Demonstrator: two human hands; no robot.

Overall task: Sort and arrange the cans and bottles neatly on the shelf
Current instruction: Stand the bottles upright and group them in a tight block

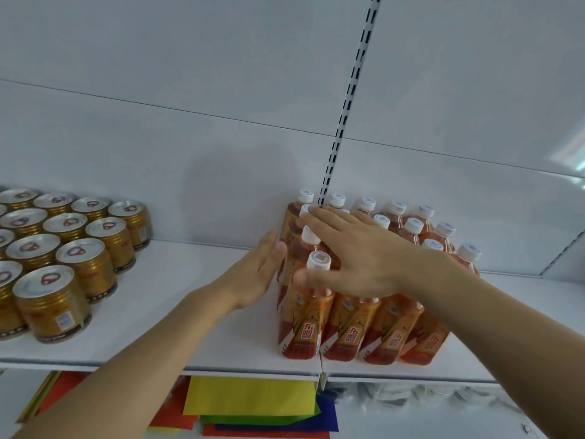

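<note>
Several orange drink bottles (351,331) with white caps stand packed in rows on the right of the white shelf (196,312). Gold cans (53,305) with silver tops stand in rows at the left. My left hand (256,274) is flat, fingers together, pressed against the left side of the bottle block. Laid palm down over the caps is my right hand (357,258), its thumb against the front left bottle (304,315). Neither hand grips anything. Some bottles are hidden under my right hand.
A slotted black upright (348,99) runs up the white back panel behind the bottles. Below the shelf lie coloured paper sheets (250,400), yellow, green, blue and red, and white packets (411,394) at the right. A bare stretch of shelf separates cans and bottles.
</note>
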